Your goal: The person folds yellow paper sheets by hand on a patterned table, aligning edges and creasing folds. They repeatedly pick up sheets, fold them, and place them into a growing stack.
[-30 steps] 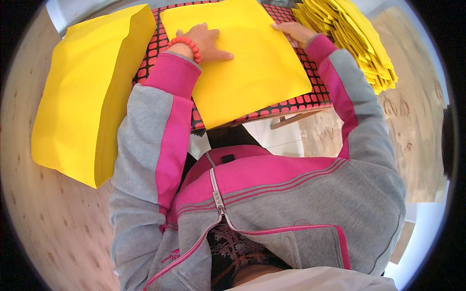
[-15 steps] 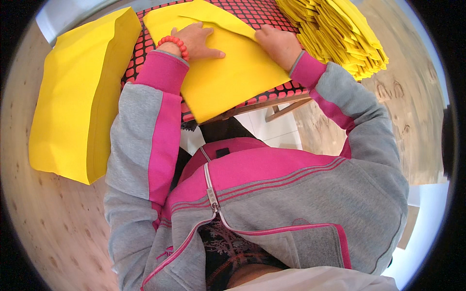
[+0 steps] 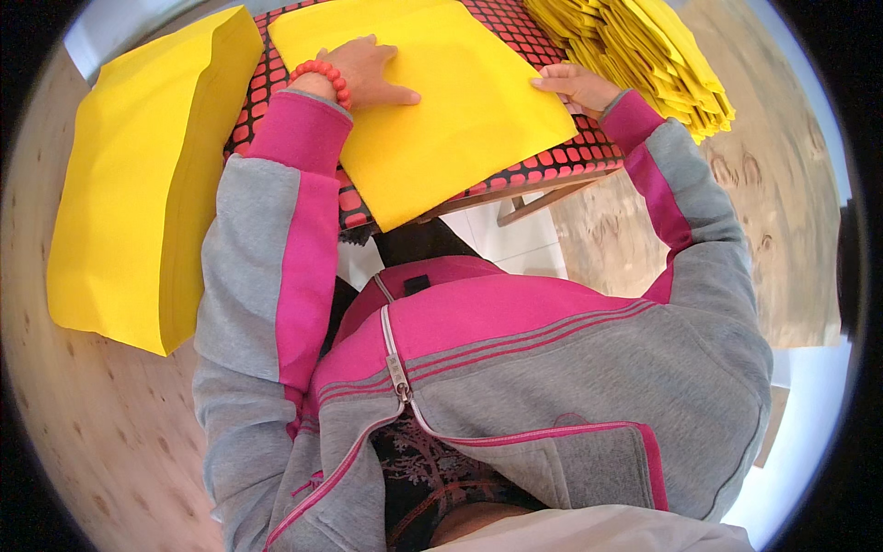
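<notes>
Sheet, yellow, lying corner-on to near edge of bench; left hand resting atop, fingers spread; right hand pinching sheet's right edge.

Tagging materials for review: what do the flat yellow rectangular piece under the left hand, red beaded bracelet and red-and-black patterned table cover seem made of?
Flat yellow rectangular piece: probably felt or nonwoven fabric, judging by its matte, even surface.
Red beaded bracelet: perhaps plastic, smooth, evenly rounded; possibly glass.
Red-and-black patterned table cover: thin cloth or vinyl, lying flat; finish unclear.
</notes>
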Demonstrator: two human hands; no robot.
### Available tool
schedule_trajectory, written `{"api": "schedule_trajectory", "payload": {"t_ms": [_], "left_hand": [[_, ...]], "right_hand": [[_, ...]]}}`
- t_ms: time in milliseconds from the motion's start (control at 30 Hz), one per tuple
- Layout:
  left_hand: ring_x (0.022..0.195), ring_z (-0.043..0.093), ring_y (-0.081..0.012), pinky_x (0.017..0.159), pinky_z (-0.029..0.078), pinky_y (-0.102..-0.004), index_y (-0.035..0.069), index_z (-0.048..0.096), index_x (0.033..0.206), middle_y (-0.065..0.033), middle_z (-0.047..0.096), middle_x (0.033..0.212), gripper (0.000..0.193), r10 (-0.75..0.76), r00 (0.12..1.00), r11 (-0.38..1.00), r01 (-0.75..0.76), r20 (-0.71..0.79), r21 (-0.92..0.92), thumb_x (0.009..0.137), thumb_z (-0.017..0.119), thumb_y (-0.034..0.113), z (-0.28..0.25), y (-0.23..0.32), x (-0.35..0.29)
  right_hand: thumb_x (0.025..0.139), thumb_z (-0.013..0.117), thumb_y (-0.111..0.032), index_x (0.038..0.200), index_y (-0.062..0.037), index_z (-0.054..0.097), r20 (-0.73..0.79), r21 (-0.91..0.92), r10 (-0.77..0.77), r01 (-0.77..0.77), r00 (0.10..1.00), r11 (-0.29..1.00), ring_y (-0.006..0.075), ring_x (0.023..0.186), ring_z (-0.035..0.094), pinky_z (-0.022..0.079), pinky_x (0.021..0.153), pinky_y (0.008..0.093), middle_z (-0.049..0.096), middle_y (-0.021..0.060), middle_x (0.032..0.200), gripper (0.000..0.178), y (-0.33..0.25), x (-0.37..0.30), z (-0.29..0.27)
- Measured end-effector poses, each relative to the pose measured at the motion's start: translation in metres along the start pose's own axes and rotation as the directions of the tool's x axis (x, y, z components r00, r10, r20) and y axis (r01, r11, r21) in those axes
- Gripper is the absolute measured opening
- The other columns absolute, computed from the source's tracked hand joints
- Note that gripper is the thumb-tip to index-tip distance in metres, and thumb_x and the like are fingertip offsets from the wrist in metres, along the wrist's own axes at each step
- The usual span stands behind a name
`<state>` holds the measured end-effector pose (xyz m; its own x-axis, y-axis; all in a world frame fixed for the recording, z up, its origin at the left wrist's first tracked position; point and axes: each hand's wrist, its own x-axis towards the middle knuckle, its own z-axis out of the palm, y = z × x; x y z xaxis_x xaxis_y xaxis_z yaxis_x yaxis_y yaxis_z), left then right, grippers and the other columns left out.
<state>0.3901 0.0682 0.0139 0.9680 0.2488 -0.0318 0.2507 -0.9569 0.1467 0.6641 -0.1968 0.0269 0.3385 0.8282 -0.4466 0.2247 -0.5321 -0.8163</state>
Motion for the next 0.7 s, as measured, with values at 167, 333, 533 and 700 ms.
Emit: {"api": "schedule_trajectory", "payload": {"t_ms": [167,333,533,700], "left_hand": [[0.146,0.041,-0.0378,0.119,0.034,-0.0467,0.008,0.051,0.150,-0.0259,0.042,0.157,0.101,-0.048,0.998,0.997,0.050,-0.026,0.051,0.077,0.067,0.076,-0.001,0.004,-0.005],[0.148,0.039,-0.0358,0.120,0.031,-0.0512,0.009,0.051,0.150,-0.0243,0.041,0.158,0.102,-0.081,0.997,0.997,0.081,0.017,-0.002,0.076,0.066,0.077,0.000,0.001,-0.003],[0.145,0.041,-0.0370,0.118,0.035,-0.0466,0.007,0.051,0.150,-0.0248,0.044,0.155,0.100,-0.089,0.996,0.996,0.089,0.016,-0.008,0.077,0.068,0.075,0.001,0.000,-0.003],[0.144,0.043,-0.0376,0.118,0.036,-0.0452,0.006,0.052,0.148,-0.0241,0.046,0.153,0.100,-0.067,0.998,0.997,0.066,-0.009,-0.037,0.077,0.069,0.074,0.000,-0.002,-0.003]], "right_hand": [[0.096,0.070,-0.027,0.093,-0.0109,0.062,-0.108,-0.512,-0.364,0.262,0.925,0.818,0.0175,0.073,0.067,0.053,0.060,0.0336,0.068,0.0019,0.085,0.018,0.008,0.007,0.015],[0.090,0.068,-0.022,0.090,-0.0054,0.060,-0.016,-0.953,-0.781,0.228,0.625,0.202,0.0378,0.078,0.064,0.052,0.068,0.0448,0.064,0.0148,0.085,0.019,0.001,-0.010,0.050],[0.099,0.069,-0.037,0.106,-0.0097,0.069,0.017,0.000,0.056,-0.056,0.998,0.998,0.0050,0.064,0.066,0.053,0.055,0.0224,0.074,-0.0005,0.089,0.028,-0.038,0.039,-0.003],[0.100,0.067,-0.035,0.124,-0.0051,0.065,0.067,0.199,0.060,-0.072,0.996,0.977,0.0117,0.088,0.074,0.061,0.078,0.0273,0.076,0.0079,0.112,0.039,-0.058,0.130,-0.023]]}}
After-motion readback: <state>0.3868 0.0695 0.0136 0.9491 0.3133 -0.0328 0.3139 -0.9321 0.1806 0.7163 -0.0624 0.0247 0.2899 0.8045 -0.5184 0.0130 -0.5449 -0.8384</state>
